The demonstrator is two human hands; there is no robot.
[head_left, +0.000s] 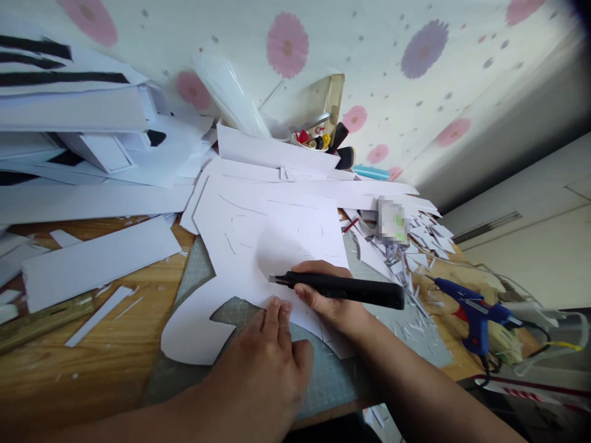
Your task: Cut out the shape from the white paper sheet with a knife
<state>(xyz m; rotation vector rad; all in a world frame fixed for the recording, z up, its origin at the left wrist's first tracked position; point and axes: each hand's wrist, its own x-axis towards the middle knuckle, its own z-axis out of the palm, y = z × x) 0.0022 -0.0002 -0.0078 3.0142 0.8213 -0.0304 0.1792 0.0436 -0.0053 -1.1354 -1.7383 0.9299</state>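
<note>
1. Flowered wall covering rises beyond both grips, and the wooden desk spreads left of them under paper scraps.
2. My right grip is closed around a black utility knife, its blade pointing left, just beyond my left fingertips; I can't tell whether it touches the sheet.
3. My left grip clasps nothing: its fingers lie close together, pressed on the near edge of the white sheet.
4. That sheet reaches forward from beneath my fingertips, over the cutting mat.
5. I judge it light, fairly stiff, smooth enough to slide, and easily creased at narrow parts; flat fingers on a broad area, clear of the blade, should suit it.
6. No brand is legible: the small box beyond my right grip is blurred, and the sheet shows only thin drawn lines.
</note>
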